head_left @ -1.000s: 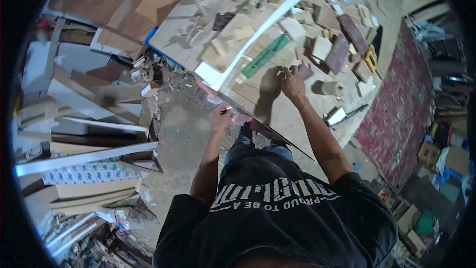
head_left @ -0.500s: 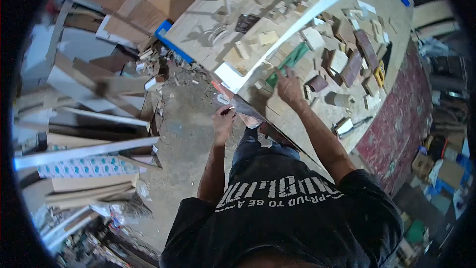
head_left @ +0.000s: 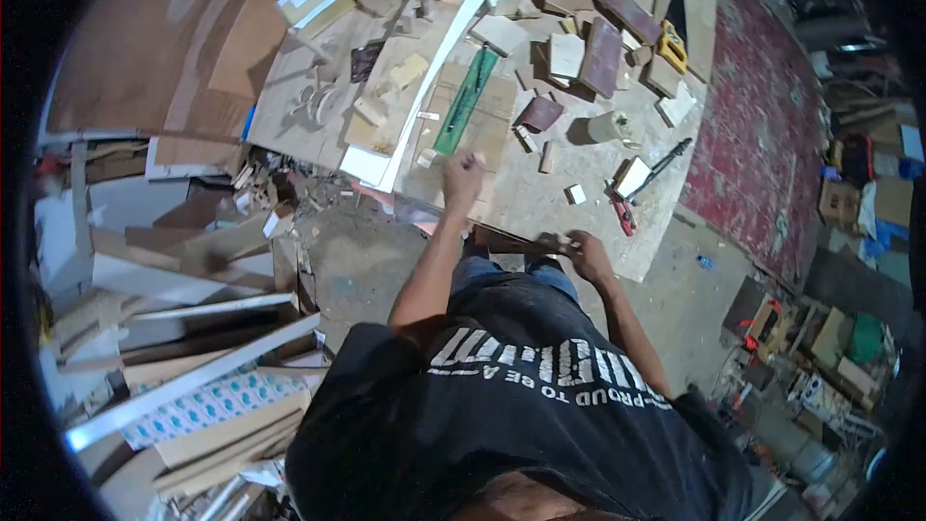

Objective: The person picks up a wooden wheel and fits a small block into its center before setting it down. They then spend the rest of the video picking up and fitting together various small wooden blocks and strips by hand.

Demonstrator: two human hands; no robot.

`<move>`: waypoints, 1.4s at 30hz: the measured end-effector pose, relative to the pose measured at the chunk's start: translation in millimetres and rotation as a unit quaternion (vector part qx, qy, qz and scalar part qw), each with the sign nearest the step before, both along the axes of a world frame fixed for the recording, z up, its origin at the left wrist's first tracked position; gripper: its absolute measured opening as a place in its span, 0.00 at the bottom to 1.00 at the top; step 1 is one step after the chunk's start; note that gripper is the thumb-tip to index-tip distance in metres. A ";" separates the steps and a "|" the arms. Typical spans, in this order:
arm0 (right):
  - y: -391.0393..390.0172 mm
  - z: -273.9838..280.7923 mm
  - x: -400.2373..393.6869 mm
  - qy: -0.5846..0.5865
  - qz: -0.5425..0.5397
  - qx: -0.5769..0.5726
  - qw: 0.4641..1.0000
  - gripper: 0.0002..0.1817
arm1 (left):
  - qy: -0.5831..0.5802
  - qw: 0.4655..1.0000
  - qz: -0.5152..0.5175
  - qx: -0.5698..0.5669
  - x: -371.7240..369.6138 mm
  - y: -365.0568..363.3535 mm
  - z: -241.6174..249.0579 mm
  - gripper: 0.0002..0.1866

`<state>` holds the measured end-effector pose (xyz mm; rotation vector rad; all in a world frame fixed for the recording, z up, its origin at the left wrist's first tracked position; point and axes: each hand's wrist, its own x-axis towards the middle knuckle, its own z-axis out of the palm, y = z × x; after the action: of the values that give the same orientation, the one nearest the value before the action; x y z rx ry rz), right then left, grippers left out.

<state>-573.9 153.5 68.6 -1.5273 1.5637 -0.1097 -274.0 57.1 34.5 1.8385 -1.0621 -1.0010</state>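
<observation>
Left hand (head_left: 463, 181) curled just beside the near end of the green strip (head_left: 465, 108), can't tell if it's pinching anything; strip is long, straight, narrow, dark streaks along it, lying on a tan board (head_left: 498, 104) on the workbench (head_left: 526, 205). Right hand (head_left: 588, 257) bent at the bench edge, grip unclear from here. Pale cup-like cylinder (head_left: 603, 128) beyond, contents too small to make out; black shirt (head_left: 521, 425) reads "PROUD TO BE A", bigger letters illegible.

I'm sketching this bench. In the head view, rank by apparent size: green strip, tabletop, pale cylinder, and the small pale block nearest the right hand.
1. Tabletop
2. Green strip
3. Pale cylinder
4. Small pale block
</observation>
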 end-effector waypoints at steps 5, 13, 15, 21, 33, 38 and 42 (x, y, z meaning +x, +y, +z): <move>55.6 -24.0 -85.6 0.080 -0.077 -0.061 0.992 0.17 | -0.214 0.963 0.141 -0.087 92.0 -70.8 7.4 0.10; 102.9 -15.4 -101.4 0.085 -0.180 -0.019 0.980 0.16 | -0.413 0.910 -0.027 0.001 138.0 -116.6 10.2 0.14; 100.7 -3.5 -98.7 0.047 -0.209 0.000 0.977 0.16 | -0.406 0.913 -0.016 -0.043 146.7 -115.9 -7.7 0.13; 63.9 3.3 -144.3 0.016 -0.266 -0.062 0.962 0.14 | -0.412 0.910 0.022 -0.038 90.3 -97.7 35.9 0.09; -175.0 -48.2 -247.2 -0.011 -0.176 -0.121 0.977 0.24 | -0.270 0.950 -0.110 0.115 -212.3 55.4 14.5 0.20; -199.7 -57.3 -244.9 -0.087 -0.075 -0.150 0.982 0.26 | -0.317 0.910 -0.127 0.236 -254.1 55.9 13.5 0.45; -201.8 -71.1 -247.4 -0.173 -0.058 -0.111 0.977 0.33 | -0.318 0.903 -0.151 0.244 -249.9 55.1 6.0 0.50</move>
<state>-821.3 -48.3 -2.5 -1.4892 1.3912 -0.6019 -523.8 112.2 40.5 2.5743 -1.6308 -0.9085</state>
